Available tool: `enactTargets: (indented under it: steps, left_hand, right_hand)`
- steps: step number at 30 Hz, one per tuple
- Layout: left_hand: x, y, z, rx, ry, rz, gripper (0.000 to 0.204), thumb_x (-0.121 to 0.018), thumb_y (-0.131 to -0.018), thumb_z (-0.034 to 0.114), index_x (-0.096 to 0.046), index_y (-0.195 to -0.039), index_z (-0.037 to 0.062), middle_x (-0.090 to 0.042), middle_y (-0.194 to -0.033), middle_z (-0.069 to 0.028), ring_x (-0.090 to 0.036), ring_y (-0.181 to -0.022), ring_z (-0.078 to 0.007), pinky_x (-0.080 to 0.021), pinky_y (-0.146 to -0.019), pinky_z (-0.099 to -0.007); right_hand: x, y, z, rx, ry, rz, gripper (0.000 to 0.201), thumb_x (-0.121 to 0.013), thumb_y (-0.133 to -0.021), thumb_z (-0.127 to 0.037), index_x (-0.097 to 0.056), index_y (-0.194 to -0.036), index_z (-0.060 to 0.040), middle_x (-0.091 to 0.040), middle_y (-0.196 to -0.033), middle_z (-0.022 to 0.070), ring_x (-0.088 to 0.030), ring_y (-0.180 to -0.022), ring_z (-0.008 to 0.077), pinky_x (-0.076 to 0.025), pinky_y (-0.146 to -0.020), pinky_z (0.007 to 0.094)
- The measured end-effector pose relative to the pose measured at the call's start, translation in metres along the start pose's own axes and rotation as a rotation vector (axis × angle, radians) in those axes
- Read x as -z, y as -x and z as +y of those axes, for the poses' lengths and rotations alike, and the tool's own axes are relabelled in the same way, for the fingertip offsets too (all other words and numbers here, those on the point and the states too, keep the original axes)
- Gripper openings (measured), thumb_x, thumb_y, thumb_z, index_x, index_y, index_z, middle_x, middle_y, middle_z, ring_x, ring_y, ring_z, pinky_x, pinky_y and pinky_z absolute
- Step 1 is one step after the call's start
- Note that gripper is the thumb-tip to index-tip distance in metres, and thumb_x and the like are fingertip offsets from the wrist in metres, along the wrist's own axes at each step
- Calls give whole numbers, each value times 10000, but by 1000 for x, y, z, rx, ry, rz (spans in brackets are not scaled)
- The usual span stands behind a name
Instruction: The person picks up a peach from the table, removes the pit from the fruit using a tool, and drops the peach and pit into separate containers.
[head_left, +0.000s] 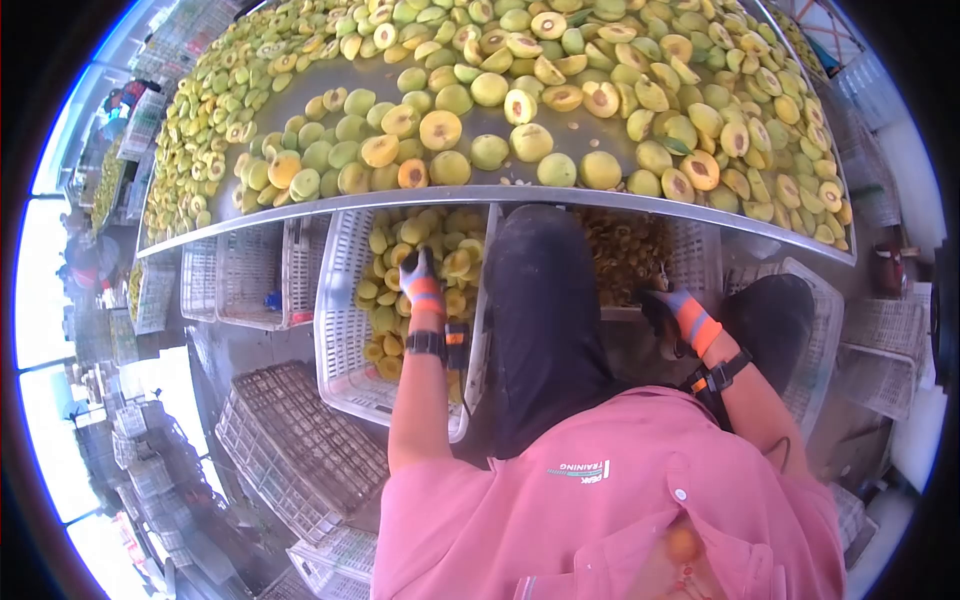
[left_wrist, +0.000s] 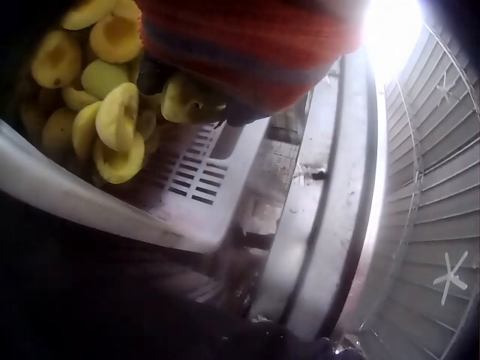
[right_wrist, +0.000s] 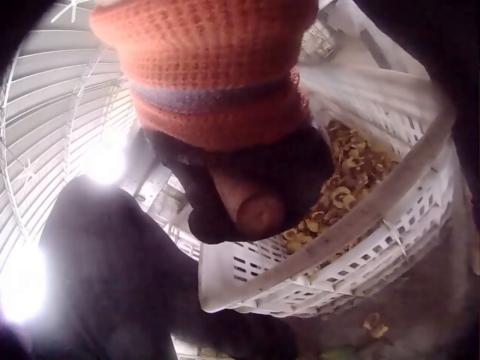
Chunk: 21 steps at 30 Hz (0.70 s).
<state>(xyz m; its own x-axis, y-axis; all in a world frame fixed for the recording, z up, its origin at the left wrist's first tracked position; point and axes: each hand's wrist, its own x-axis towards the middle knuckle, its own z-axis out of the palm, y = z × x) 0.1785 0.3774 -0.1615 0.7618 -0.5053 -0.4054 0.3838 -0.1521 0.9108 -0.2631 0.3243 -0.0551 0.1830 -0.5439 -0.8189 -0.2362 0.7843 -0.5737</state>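
Observation:
My left hand (head_left: 420, 280), in a dark-fingered glove with an orange cuff, is over a white crate (head_left: 335, 345) of halved yellow-green stone fruit. Between its dark fingertips, the left wrist view shows a hollowed fruit half (left_wrist: 180, 101); more pitted halves (left_wrist: 118, 120) lie beside it. My right hand (head_left: 680, 315), gloved alike, grips a tool with a round wooden handle (right_wrist: 259, 214). The tool's working end is mostly hidden. Close behind this hand stands a second white crate (right_wrist: 360, 247) with brownish pits and scraps (right_wrist: 341, 199) in it.
A metal-edged table (head_left: 500, 193) spreads across the front, heaped with whole and halved fruit (head_left: 440, 130). Stacked crates (head_left: 295, 440) stand at the left on the floor. My knee (head_left: 545, 270) rises between the two crates under the table edge.

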Motion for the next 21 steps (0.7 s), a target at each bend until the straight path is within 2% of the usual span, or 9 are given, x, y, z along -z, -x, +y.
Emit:
enactTargets:
  steps: [1, 4, 5, 10, 12, 15, 16, 19, 21]
  left_hand:
    - [-9, -19, -11, -168, -47, 31, 232, -730, -843, 129, -645, -1031, 22, -675, -923, -35, -606, -751, -147, -498, -662, -300]
    - [-31, -35, -10, -285, -17, -127, 297, -725, -836, 85, -636, -1096, -26, -683, -1029, -87, -609, -923, -180, -480, -851, -300]
    - [-40, -31, -9, -301, -73, -92, 344, -734, -828, 100, -625, -1126, -31, -671, -1101, -113, -607, -989, -200, -467, -896, -318]
    - [-74, -44, -14, -435, -373, -66, 488, -783, -755, 184, -603, -1146, -45, -626, -1107, -175, -602, -1041, -313, -465, -919, -373]
    - [-90, -50, -12, -376, -488, -34, 493, -789, -729, 194, -612, -1126, -39, -612, -1100, -188, -592, -1041, -335, -464, -918, -378]
    - [-104, -43, -1, -370, -547, -66, 482, -792, -704, 209, -625, -1091, -22, -597, -1128, -202, -586, -1045, -356, -462, -922, -385]
    - [-109, -40, -9, -563, -522, 36, 266, -719, -767, 191, -675, -945, -2, -683, -939, -194, -636, -940, -375, -488, -839, -407]
    - [-104, -23, -2, -422, -581, -31, 570, -776, -724, 324, -603, -1160, 0, -573, -1194, -212, -545, -1133, -383, -449, -971, -413]
    - [-99, -21, 3, -361, -639, -85, 597, -757, -737, 360, -591, -1188, 6, -561, -1223, -221, -528, -1162, -391, -444, -986, -418]
  right_hand:
    - [-2, 1, -1, 4, -13, -3, 193, -691, -885, -255, -647, -937, -75, -612, -726, 32, -571, -563, 144, -410, -463, 270]
    - [-3, -4, 3, -27, -27, 6, 193, -702, -874, -261, -649, -899, -77, -599, -706, 15, -548, -547, 119, -407, -463, 277]
    - [-2, -7, 5, -57, -22, 25, 196, -700, -876, -262, -649, -900, -74, -596, -706, 12, -543, -543, 119, -407, -466, 279]
    - [-5, -13, 0, -131, 75, 25, 222, -668, -896, -291, -650, -913, -70, -584, -705, 0, -532, -537, 129, -403, -481, 293]
    - [-9, -8, -2, -89, 162, -15, 239, -649, -906, -306, -649, -934, -69, -591, -719, 1, -542, -558, 136, -409, -492, 300]
    - [-13, -9, -3, -78, 135, 31, 216, -706, -862, -281, -589, -838, -101, -558, -670, 28, -521, -522, 165, -403, -426, 336]
    - [-11, -12, -1, -99, 85, 57, 207, -703, -863, -275, -591, -853, -101, -563, -677, 29, -523, -522, 165, -403, -426, 333]
    - [-6, -21, 15, -140, -5, 86, 195, -695, -866, -259, -591, -908, -99, -578, -698, 33, -531, -525, 168, -404, -427, 327]
    - [-3, -26, 16, -88, 14, 50, 206, -691, -867, -250, -587, -958, -96, -589, -716, 37, -537, -528, 170, -406, -432, 327]
